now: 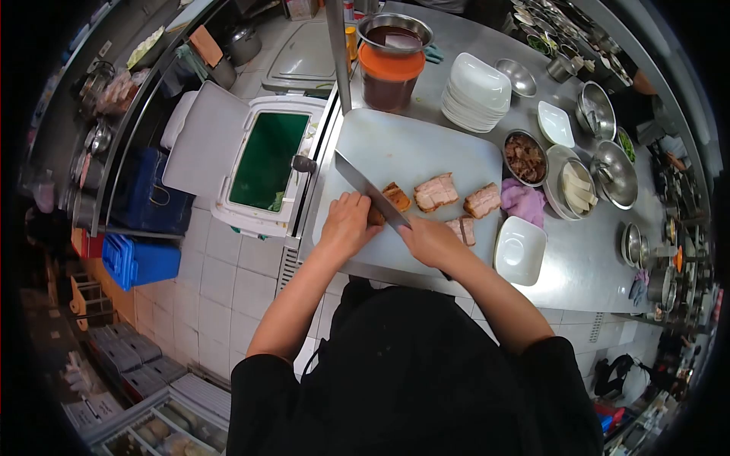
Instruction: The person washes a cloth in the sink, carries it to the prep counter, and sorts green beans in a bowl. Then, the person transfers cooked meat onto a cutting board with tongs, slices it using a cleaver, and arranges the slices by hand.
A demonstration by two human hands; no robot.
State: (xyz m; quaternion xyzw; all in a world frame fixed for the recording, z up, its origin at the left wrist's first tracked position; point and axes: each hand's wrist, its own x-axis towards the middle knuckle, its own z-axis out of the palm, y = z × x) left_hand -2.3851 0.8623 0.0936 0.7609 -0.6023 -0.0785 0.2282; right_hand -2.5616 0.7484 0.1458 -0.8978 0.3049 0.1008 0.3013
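Observation:
My right hand is wrapped round the handle of a kitchen knife, whose long blade points up and left across the white cutting board. Curled fingers of my left hand press on a browned piece of roast pork just left of the blade, and much of that piece is hidden. Another browned piece lies against the blade's far side. To the right are a layered pork slab, a second slab and smaller cut pieces near my right hand.
A square white dish and a purple cloth sit right of the board. Beyond are a bowl of dark meat, stacked white dishes and an orange-rimmed tub. An open bin stands at the left; a metal post rises behind.

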